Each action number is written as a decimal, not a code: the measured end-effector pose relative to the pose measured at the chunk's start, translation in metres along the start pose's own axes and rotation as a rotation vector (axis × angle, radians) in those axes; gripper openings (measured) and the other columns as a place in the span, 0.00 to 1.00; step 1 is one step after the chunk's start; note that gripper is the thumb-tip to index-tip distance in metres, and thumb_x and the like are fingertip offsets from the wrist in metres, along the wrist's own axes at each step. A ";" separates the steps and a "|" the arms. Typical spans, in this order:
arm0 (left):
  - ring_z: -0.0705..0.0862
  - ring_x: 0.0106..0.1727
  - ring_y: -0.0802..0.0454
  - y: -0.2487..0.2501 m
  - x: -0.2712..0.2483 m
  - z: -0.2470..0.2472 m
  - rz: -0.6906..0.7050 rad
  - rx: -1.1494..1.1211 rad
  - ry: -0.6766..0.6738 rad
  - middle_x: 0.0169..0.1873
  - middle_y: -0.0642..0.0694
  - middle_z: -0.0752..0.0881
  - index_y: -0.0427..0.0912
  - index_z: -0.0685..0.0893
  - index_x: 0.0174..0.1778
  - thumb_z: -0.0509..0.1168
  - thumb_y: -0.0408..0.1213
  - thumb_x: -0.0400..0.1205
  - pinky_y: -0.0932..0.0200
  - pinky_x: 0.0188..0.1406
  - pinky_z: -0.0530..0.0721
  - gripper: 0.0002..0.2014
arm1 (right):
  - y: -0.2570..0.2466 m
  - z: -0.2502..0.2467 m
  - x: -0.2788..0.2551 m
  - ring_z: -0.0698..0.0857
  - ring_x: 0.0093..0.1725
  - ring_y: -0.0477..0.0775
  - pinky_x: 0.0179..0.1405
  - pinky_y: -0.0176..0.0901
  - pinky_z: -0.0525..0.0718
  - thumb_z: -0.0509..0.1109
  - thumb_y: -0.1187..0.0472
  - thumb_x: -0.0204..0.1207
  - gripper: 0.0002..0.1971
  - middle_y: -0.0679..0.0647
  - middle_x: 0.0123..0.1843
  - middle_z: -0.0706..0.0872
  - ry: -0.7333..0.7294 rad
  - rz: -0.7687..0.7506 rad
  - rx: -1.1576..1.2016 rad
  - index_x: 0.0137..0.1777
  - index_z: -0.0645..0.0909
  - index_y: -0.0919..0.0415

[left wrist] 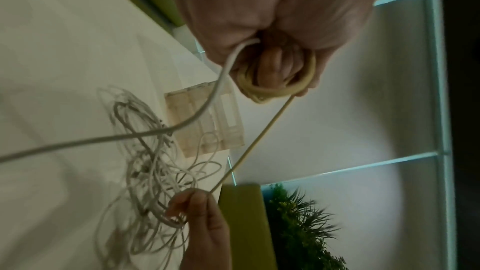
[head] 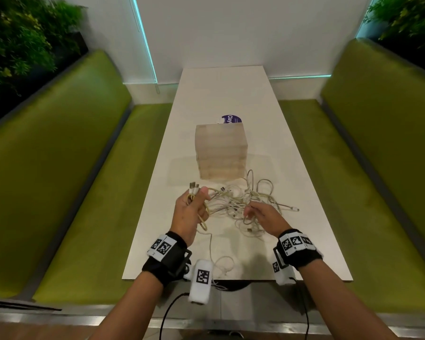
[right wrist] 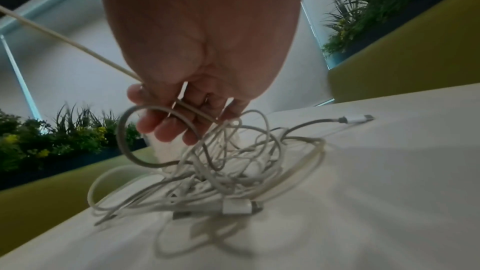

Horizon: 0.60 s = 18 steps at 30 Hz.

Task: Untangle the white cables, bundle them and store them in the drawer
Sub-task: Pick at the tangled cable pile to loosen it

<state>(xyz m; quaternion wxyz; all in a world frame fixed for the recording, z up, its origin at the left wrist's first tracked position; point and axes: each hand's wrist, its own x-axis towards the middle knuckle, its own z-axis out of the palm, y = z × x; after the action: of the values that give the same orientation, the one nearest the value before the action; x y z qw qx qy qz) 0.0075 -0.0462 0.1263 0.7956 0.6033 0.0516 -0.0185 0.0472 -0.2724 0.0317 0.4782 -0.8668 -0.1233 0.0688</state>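
A tangle of white cables (head: 241, 202) lies on the white table (head: 312, 241), just in front of a small pale drawer box (head: 221, 150). My left hand (head: 196, 202) is raised left of the tangle and grips a small coil of yellowish cable (left wrist: 275, 87), with plug ends sticking out above the thumb. From the coil a taut strand (left wrist: 257, 141) runs to my right hand (head: 253, 212), which pinches it right over the tangle (right wrist: 221, 171). The right hand's fingers (right wrist: 166, 128) are curled among loops of the pile. Whether the drawers are open is not visible.
Green padded benches (head: 84, 192) flank the narrow table on both sides. A purple label (head: 231, 119) lies behind the box. One plug (head: 293, 208) points right from the pile. A loose cable loop (head: 221, 266) trails to the table's near edge. Plants stand behind the benches.
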 end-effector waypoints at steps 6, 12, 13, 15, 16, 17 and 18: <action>0.68 0.26 0.56 -0.028 0.006 0.004 -0.021 0.416 -0.074 0.25 0.52 0.72 0.41 0.85 0.44 0.65 0.43 0.83 0.65 0.22 0.70 0.09 | -0.013 0.012 0.005 0.81 0.34 0.34 0.45 0.42 0.79 0.63 0.75 0.72 0.16 0.43 0.36 0.89 0.020 -0.183 -0.158 0.40 0.87 0.54; 0.79 0.29 0.64 -0.048 0.016 0.016 -0.020 0.565 -0.229 0.28 0.58 0.83 0.41 0.86 0.49 0.71 0.44 0.77 0.63 0.33 0.74 0.11 | -0.036 0.015 0.004 0.84 0.46 0.56 0.54 0.47 0.66 0.62 0.61 0.83 0.10 0.54 0.46 0.91 -0.103 -0.202 -0.406 0.54 0.86 0.55; 0.79 0.29 0.64 -0.048 0.017 0.017 -0.012 0.578 -0.244 0.27 0.58 0.83 0.42 0.85 0.47 0.71 0.44 0.77 0.64 0.33 0.74 0.09 | -0.035 0.015 0.004 0.84 0.48 0.58 0.56 0.48 0.68 0.61 0.60 0.84 0.11 0.56 0.46 0.90 -0.110 -0.191 -0.419 0.54 0.86 0.55; 0.76 0.27 0.62 -0.047 0.017 0.019 -0.009 0.574 -0.268 0.27 0.56 0.81 0.43 0.84 0.43 0.71 0.42 0.79 0.67 0.29 0.72 0.06 | -0.030 0.016 0.004 0.85 0.45 0.57 0.59 0.55 0.74 0.62 0.59 0.83 0.10 0.55 0.43 0.91 -0.104 -0.193 -0.393 0.50 0.86 0.54; 0.75 0.26 0.61 -0.046 0.016 0.020 -0.023 0.547 -0.264 0.27 0.53 0.80 0.43 0.84 0.42 0.70 0.42 0.80 0.67 0.28 0.72 0.07 | -0.026 0.016 0.005 0.86 0.42 0.53 0.59 0.56 0.76 0.63 0.58 0.82 0.09 0.53 0.41 0.91 -0.105 -0.190 -0.345 0.47 0.86 0.53; 0.74 0.25 0.59 -0.043 0.013 0.020 -0.046 0.502 -0.248 0.26 0.51 0.80 0.43 0.83 0.41 0.69 0.42 0.81 0.66 0.26 0.72 0.07 | -0.024 0.015 0.005 0.86 0.40 0.49 0.58 0.53 0.77 0.64 0.55 0.82 0.09 0.50 0.39 0.91 -0.111 -0.176 -0.289 0.44 0.86 0.51; 0.72 0.23 0.59 -0.039 0.011 0.021 -0.065 0.444 -0.226 0.24 0.52 0.79 0.43 0.82 0.39 0.67 0.42 0.82 0.65 0.25 0.72 0.08 | -0.023 0.015 0.006 0.85 0.37 0.45 0.56 0.47 0.76 0.64 0.51 0.81 0.11 0.49 0.37 0.90 -0.116 -0.167 -0.247 0.41 0.85 0.51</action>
<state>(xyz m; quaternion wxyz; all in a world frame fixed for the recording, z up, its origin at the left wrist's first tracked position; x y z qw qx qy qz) 0.0157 -0.0764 0.0932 0.6433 0.7554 -0.0235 -0.1222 0.0465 -0.2470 0.0432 0.3640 -0.9004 -0.2298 0.0633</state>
